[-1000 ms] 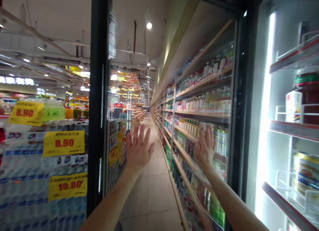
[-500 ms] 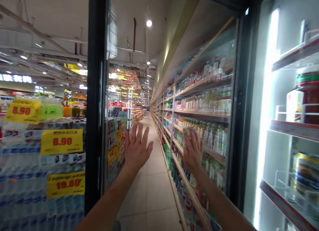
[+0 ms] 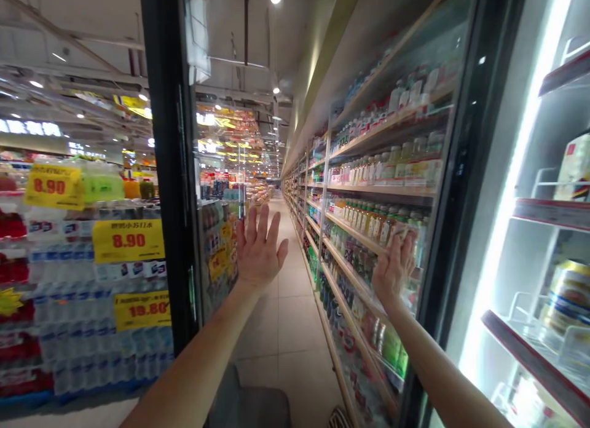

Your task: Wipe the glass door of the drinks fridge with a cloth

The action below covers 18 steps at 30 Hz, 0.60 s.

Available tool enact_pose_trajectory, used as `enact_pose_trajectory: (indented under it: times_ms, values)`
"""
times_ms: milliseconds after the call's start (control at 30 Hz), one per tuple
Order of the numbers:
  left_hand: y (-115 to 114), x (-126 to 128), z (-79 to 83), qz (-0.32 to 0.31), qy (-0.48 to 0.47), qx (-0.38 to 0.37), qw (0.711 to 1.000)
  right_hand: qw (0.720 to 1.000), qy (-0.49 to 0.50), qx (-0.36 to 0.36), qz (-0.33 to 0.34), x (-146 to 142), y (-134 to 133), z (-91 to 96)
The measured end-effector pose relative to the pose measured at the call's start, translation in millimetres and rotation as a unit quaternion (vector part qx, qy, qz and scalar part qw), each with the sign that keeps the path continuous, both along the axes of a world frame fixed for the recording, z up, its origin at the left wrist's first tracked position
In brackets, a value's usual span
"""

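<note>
An open glass cooler door point(image 3: 159, 126) with a black frame stands in front of me, and the aisle shows through its pane. My left hand point(image 3: 260, 253) lies flat on the glass left of centre, palm forward and fingers spread. Farther right, my right hand point(image 3: 391, 271) presses a small pale cloth point(image 3: 403, 231) against the pane near the right frame. The fingers lie over the cloth and partly hide it, and that hand is a little blurred.
The lit cooler with wire-fronted shelves point(image 3: 553, 214) and a gold can point(image 3: 565, 293) is close on my right. Bottled water packs point(image 3: 83, 311) with yellow price signs point(image 3: 129, 240) stand left. A dark grey seat-like object point(image 3: 258, 397) is below. Bottle shelves line the aisle.
My right hand has moved with the cloth to the right across the glass, toward the frame. My left hand stays spread on the pane. The view has tilted down slightly.
</note>
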<state>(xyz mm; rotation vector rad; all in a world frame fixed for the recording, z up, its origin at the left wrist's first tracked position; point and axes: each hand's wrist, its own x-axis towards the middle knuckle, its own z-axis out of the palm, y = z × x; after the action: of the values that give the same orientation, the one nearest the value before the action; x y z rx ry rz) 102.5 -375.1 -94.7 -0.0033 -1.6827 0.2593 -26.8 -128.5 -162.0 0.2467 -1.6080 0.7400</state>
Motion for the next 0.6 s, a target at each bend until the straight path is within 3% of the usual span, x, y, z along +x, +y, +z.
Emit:
enact_pose_trajectory:
  times_ms: [33, 167, 200, 333, 400, 500, 600]
  values:
    - [-0.2, -0.5, 0.9, -0.002, 0.0, 0.0, 1.0, 1.0, 0.002, 0.017, 0.007, 3.1, -4.0, -2.9]
    - [-0.6, 0.7, 2.3, -0.009, 0.006, -0.001, 1.0, 0.978, 0.049, 0.195, 0.046, 11.8, -19.7, -17.1]
    - [-0.1, 2.1, -0.2, -0.009, 0.006, 0.0, 1.0, 0.982, 0.048, 0.18, 0.037, 7.9, -15.5, -18.1]
    - [4.2, 9.6, -25.7, -0.021, -0.039, -0.028, 0.999, 0.998, 0.006, -0.059, -0.033, -16.3, 19.3, -11.5]
    - [6.3, 11.6, -40.6, -0.021, -0.051, -0.045, 0.997, 0.997, 0.005, -0.072, -0.024, -13.2, 17.6, -11.4]
    - [6.8, 11.8, -51.4, -0.008, -0.044, -0.047, 0.998, 0.997, 0.034, 0.058, 0.043, 18.5, -22.3, -25.3]
    - [4.6, 11.9, -49.7, -0.001, -0.04, -0.053, 0.998, 0.968, 0.062, 0.217, 0.112, 47.1, -60.0, -39.2]
